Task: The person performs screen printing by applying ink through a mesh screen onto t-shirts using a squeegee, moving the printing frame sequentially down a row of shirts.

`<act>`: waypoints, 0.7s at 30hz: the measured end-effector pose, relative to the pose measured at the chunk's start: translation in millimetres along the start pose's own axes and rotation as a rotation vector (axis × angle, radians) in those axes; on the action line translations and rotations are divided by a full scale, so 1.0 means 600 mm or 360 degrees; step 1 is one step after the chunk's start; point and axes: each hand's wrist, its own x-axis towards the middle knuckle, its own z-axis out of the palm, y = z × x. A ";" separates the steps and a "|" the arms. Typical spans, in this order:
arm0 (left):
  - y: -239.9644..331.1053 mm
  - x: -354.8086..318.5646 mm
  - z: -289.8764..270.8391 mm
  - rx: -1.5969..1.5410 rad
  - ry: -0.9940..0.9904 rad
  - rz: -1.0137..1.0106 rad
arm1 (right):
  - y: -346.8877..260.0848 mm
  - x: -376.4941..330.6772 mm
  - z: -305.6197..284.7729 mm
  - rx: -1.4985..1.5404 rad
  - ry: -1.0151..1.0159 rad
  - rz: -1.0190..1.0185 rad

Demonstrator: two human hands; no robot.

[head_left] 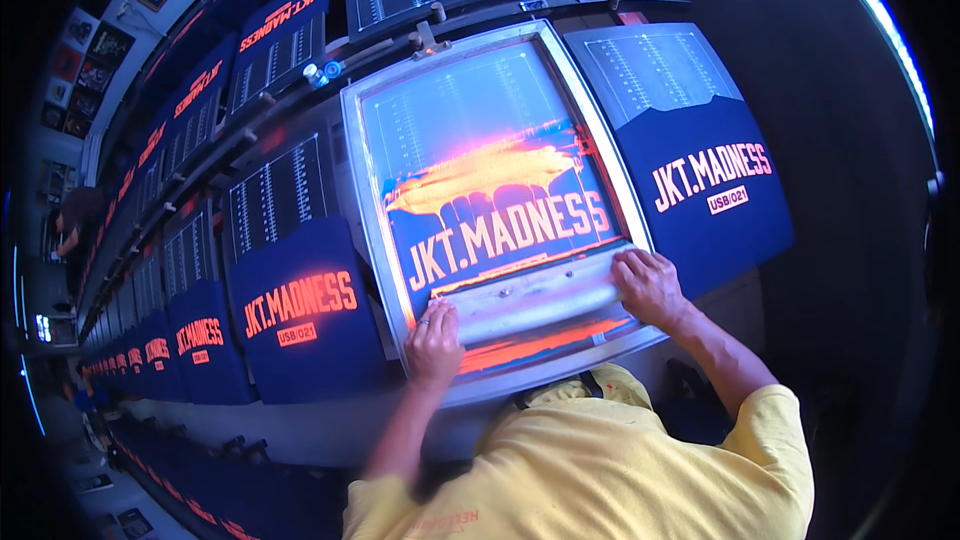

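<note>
Both my hands grip a long, pale squeegee (530, 298) that lies across the near part of a screen-printing frame (352, 155). My left hand (434, 348) is closed round its left end, with a ring on one finger. At the right end, my right hand (648, 286) is closed over the top of the bar. A thick band of bright orange ink (490, 180) is spread over the middle of the mesh, beyond the squeegee. Large orange lettering shows on the mesh between ink and bar. More orange ink streaks lie on the near side. The blade's lower edge is hidden.
A printed navy fabric panel (700, 225) lies on a board to the right. Another printed panel (300, 290) lies to the left, with several more receding leftward. Behind the frame runs a metal rail (470, 22) with knobs. Another person (80, 215) is at the far left.
</note>
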 end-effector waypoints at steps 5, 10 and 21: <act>-0.060 0.130 0.011 -0.0034 0.0031 0.0017 | 0.068 0.123 0.023 0.0004 -0.0027 -0.0043; -0.106 0.236 0.008 -0.0058 -0.0158 -0.0073 | 0.118 0.233 0.034 -0.0035 -0.0101 -0.0024; -0.127 0.315 -0.068 -0.0024 -0.0363 -0.0212 | 0.130 0.312 -0.041 -0.0063 -0.0297 0.0092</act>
